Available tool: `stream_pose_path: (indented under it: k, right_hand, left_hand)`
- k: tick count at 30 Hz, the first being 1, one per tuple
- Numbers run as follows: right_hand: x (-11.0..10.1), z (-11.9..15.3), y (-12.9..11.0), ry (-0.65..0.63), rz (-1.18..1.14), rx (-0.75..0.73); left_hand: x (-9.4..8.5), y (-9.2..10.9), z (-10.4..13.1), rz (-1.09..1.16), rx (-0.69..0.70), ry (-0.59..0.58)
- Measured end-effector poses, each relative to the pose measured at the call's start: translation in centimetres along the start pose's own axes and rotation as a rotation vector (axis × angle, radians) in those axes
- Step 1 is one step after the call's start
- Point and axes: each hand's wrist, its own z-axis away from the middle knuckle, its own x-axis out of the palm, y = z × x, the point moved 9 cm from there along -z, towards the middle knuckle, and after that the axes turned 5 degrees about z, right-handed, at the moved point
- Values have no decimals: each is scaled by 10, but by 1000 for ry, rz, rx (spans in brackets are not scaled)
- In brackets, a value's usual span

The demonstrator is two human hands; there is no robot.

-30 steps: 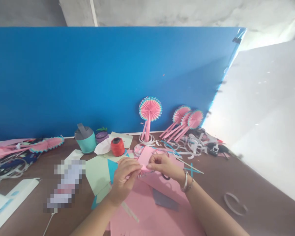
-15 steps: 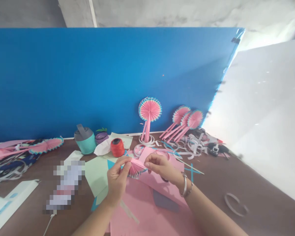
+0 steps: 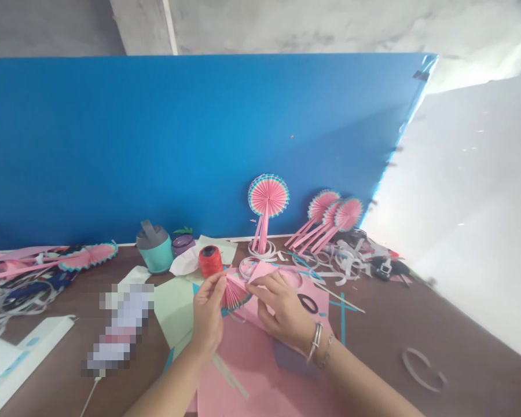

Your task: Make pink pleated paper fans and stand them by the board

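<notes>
The brown counter (image 3: 369, 353) ends at a tall, flat blue board (image 3: 147, 150). One round pink paper fan (image 3: 268, 196) stands by it; three lean to its right. The left hand (image 3: 207, 315) pinches a blue-edged, folded pink paper piece (image 3: 234, 293) over flat pink sheets (image 3: 243, 379); I can't tell if the right hand (image 3: 283, 310), bent at its edge, grips too.

Brown counter (image 3: 373, 353), backed by a broad blue panel (image 3: 134, 145) with a pale strip (image 3: 239, 238) along its foot. White panel (image 3: 473, 231) at right, small glints on it. Above: mottled grey surface (image 3: 286, 26), wall or ceiling unclear. Brightest light upper right; soft diagonal shadow across the blue panel's right part.
</notes>
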Motion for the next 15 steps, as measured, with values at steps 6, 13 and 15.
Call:
stream_pose_path:
  k: [6,13,15]
  right_hand:
    - [9,1,-8,-4,97,62]
    - [11,3,-3,47,46,191]
    - [10,3,-1,59,53,216]
  left_hand:
    - [7,-10,8,-7,-82,-38]
    - [12,-20,22,-14,-155,-67]
    - [16,-22,25,19,-196,-92]
